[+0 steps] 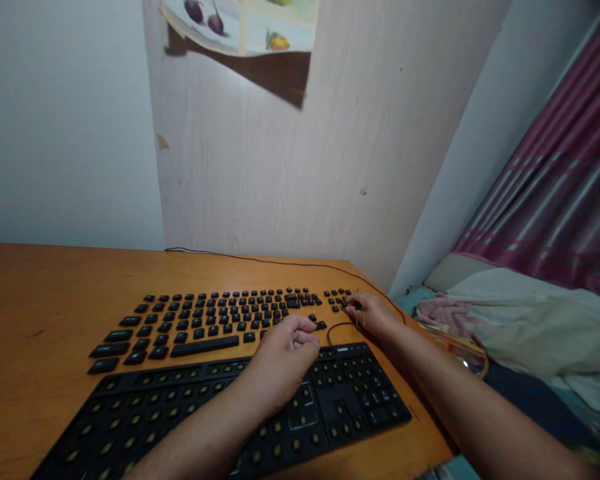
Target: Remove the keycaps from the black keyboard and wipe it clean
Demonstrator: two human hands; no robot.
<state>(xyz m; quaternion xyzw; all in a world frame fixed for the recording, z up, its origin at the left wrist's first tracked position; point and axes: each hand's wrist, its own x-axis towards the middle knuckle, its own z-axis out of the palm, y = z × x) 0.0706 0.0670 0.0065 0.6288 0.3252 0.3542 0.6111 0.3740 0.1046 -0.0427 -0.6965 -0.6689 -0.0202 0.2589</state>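
Note:
A black keyboard point(336, 388) lies on the wooden desk with most keycaps off, its bare key stems showing; some caps remain on the number pad at its right end. Loose black keycaps are laid out in rows behind it, the long space bar point(205, 347) among them. Over the keyboard's back edge is my left hand point(286, 353), fingers curled closed; whether anything is inside is hidden. My right hand point(373, 315) reaches to the small group of keycaps point(334, 301) at the right end of the rows, fingertips pinched on what looks like a dark keycap.
A thin black cable point(260, 257) runs along the desk's back edge and curves round the right side to the keyboard. Beyond the desk point(35, 307), on the right, are a bed with rumpled bedding point(525, 333) and a purple curtain point(555, 173). A wall stands behind.

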